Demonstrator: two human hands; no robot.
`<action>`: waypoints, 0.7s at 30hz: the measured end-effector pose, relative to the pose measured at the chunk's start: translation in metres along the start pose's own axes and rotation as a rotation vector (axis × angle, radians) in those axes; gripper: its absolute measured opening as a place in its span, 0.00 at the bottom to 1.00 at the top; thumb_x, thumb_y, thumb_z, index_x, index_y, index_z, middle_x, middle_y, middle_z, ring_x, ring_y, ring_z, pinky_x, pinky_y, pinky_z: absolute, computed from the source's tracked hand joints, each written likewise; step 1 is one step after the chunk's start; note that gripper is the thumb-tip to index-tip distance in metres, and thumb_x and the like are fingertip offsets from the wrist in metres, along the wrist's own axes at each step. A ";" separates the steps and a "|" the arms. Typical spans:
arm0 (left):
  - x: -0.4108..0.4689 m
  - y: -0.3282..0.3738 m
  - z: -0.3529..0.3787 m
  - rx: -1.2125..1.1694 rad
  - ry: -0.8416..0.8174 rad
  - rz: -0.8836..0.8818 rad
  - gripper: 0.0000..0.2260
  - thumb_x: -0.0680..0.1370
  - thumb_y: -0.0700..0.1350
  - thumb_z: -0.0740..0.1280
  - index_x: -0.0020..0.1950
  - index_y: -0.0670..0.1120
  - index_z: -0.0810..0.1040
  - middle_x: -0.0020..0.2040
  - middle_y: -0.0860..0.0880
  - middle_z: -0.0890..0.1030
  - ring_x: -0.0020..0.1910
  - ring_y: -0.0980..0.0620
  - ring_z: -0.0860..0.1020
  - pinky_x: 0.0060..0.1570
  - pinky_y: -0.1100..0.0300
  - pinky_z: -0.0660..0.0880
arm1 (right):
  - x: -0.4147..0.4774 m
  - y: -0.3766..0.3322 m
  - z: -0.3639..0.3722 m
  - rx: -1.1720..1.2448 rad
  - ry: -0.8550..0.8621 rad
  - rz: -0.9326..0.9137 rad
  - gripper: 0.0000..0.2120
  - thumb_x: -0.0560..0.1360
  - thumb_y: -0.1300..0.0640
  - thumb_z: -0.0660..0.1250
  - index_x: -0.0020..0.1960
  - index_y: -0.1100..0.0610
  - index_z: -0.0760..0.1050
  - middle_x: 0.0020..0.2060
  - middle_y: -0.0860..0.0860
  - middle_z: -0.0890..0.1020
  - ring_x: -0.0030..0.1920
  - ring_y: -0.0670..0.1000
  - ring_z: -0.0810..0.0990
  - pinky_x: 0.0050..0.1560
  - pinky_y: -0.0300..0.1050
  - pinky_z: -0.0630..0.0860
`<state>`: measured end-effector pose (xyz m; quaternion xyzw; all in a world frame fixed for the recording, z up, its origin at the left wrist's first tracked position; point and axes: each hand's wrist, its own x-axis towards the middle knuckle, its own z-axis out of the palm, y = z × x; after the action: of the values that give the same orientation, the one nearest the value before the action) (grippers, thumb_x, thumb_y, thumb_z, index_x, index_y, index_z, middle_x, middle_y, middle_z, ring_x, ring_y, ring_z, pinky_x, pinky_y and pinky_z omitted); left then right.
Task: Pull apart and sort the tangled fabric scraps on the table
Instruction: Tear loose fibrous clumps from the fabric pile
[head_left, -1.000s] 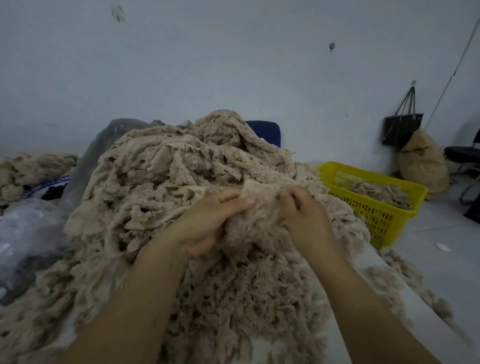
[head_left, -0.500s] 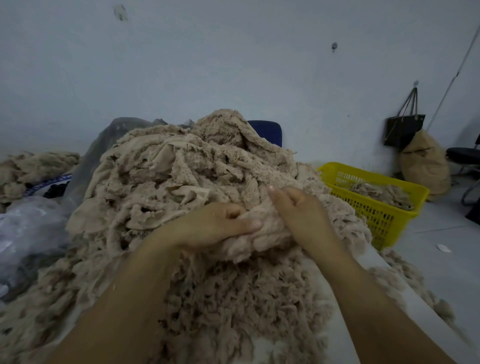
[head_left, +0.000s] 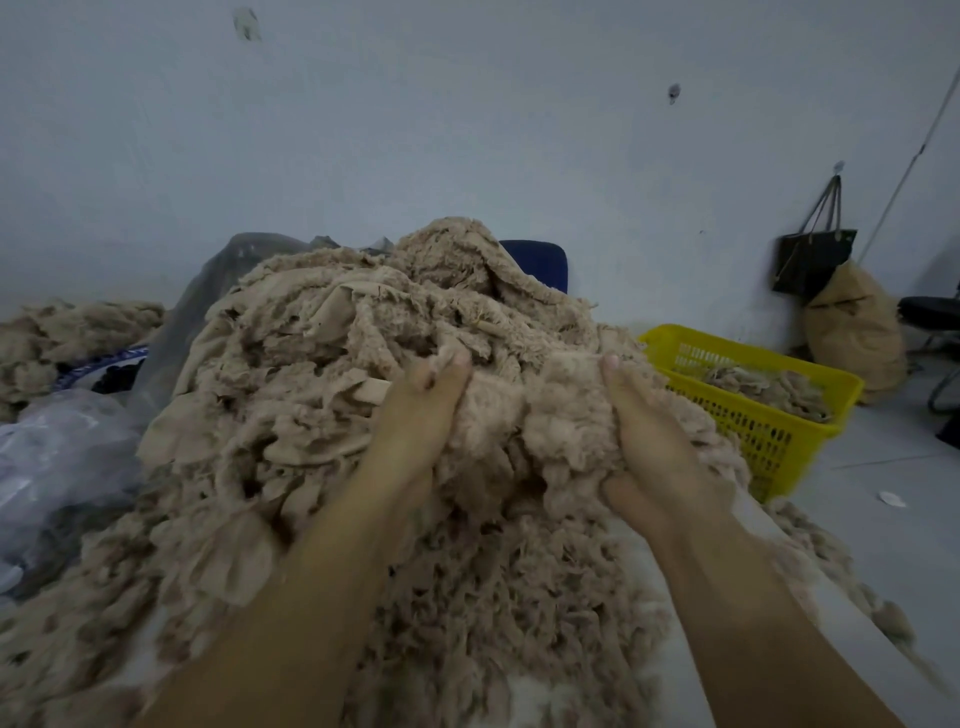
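Observation:
A tall heap of tangled beige fabric scraps (head_left: 322, 374) covers the white table (head_left: 613, 691). Both of my hands reach into the front of the heap around one fluffy beige clump (head_left: 524, 415). My left hand (head_left: 421, 415) grips the clump's left side, its fingertips buried in the cloth. My right hand (head_left: 649, 441) holds the clump's right side, fingers curled into it, thumb low. The clump still joins the heap below. Shredded scraps (head_left: 519, 597) lie between my forearms.
A yellow plastic basket (head_left: 779, 426) with some scraps stands on the floor to the right. Behind it are a tan sack (head_left: 852, 332) and a hanging black bag (head_left: 810, 260). Clear plastic bags (head_left: 57, 457) and another scrap pile (head_left: 52, 338) lie left. A blue chair back (head_left: 540, 265) shows behind the heap.
My hands have spread apart and slid further up into the heap, stretching the fluffy clump wider between them. My left hand turned from lying across the clump to pointing into the pile.

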<state>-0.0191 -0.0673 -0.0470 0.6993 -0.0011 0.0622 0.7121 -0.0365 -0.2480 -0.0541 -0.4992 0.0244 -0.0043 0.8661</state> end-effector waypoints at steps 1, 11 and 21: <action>-0.004 0.000 0.006 0.053 -0.025 0.030 0.11 0.79 0.60 0.65 0.52 0.55 0.81 0.41 0.59 0.83 0.39 0.64 0.81 0.44 0.64 0.79 | -0.001 0.001 0.004 0.049 -0.046 0.000 0.21 0.77 0.45 0.65 0.68 0.51 0.74 0.59 0.55 0.83 0.58 0.58 0.83 0.57 0.63 0.79; -0.022 0.006 -0.002 0.250 -0.565 0.036 0.10 0.69 0.59 0.71 0.35 0.54 0.84 0.33 0.59 0.82 0.30 0.63 0.78 0.32 0.71 0.72 | 0.006 0.001 0.002 -0.337 0.312 -0.377 0.13 0.82 0.48 0.61 0.41 0.51 0.70 0.40 0.51 0.78 0.44 0.52 0.77 0.43 0.46 0.77; -0.007 0.014 -0.008 -0.092 -0.366 0.027 0.21 0.80 0.64 0.58 0.54 0.53 0.86 0.49 0.51 0.86 0.48 0.52 0.85 0.43 0.61 0.81 | -0.004 0.003 -0.007 -0.698 0.103 -0.287 0.10 0.76 0.34 0.62 0.45 0.36 0.79 0.40 0.29 0.80 0.43 0.32 0.79 0.41 0.39 0.70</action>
<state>-0.0283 -0.0597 -0.0340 0.6656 -0.1429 -0.0565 0.7303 -0.0406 -0.2521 -0.0599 -0.7615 -0.0021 -0.1422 0.6323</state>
